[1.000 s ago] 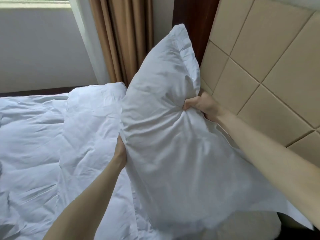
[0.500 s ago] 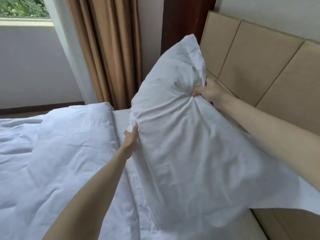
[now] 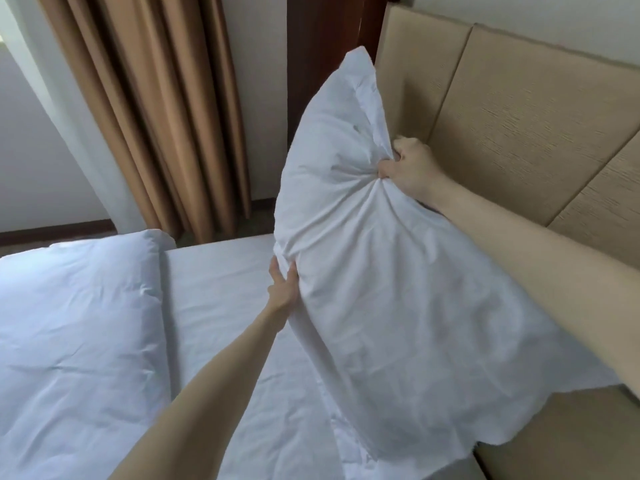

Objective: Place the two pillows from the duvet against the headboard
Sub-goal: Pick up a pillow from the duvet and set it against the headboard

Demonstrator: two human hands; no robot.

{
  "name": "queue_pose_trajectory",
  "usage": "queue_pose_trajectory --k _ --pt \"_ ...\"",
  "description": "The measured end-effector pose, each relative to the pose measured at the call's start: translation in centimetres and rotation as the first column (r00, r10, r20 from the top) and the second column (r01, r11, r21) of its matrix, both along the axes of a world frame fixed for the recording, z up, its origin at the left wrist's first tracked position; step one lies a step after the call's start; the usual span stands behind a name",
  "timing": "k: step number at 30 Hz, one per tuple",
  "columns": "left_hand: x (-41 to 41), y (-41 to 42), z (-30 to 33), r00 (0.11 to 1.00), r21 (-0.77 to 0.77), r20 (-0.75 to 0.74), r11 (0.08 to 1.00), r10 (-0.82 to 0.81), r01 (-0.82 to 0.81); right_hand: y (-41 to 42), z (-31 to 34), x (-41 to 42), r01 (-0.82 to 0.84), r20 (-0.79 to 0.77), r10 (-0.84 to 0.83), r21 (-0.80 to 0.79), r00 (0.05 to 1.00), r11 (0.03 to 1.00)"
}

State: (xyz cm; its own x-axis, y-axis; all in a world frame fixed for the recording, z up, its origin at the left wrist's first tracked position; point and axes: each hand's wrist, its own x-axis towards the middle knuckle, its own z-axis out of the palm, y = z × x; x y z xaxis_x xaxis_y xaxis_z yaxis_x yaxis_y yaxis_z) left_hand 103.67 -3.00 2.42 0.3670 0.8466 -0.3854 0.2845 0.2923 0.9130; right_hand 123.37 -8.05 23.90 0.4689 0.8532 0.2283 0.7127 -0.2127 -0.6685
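Head view, compared with the frames from a second and half a second ago: the pillow (image 3: 363,271) has moved off the duvet (image 3: 76,323) and toward the headboard (image 3: 519,126). A strip of bare bed sheet (image 3: 221,299) now shows between the duvet edge and the pillow; in the earliest frame the pillow overlapped the duvet. The pillow stands tilted, its upper corner near the end of the headboard, with its back face close to the padded panels; contact with the panels cannot be confirmed from this angle. The right hand (image 3: 408,168) remains clenched on a bunched fold of the cover near the upper edge. The left hand (image 3: 282,289) grips the lower left side, fingers spread against the fabric. Judgement: the first pillow is in transfer and almost at its station, so the remaining action is to lower and seat it against the headboard before release. The second pillow is not visible in this view; its position cannot be stated. Curtains (image 3: 156,116) hang beyond the bed.
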Motion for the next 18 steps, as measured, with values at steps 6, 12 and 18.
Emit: queue_pose_trajectory --k 6,12,18 --pt "4.8 6.0 -3.6 0.941 0.173 -0.178 0.933 -0.286 0.316 4.7 -4.1 6.0 0.081 0.271 -0.03 -0.176 0.962 0.981" --pt "3.9 9.5 -6.9 0.922 0.203 -0.328 0.937 -0.208 0.283 2.6 -14.6 9.5 0.191 0.201 -0.059 -0.741 0.978 0.644" --pt "3.0 8.3 -8.9 0.93 0.128 -0.335 0.971 -0.149 0.202 0.9 -18.3 10.8 0.387 0.535 0.088 -0.707 0.84 0.592"
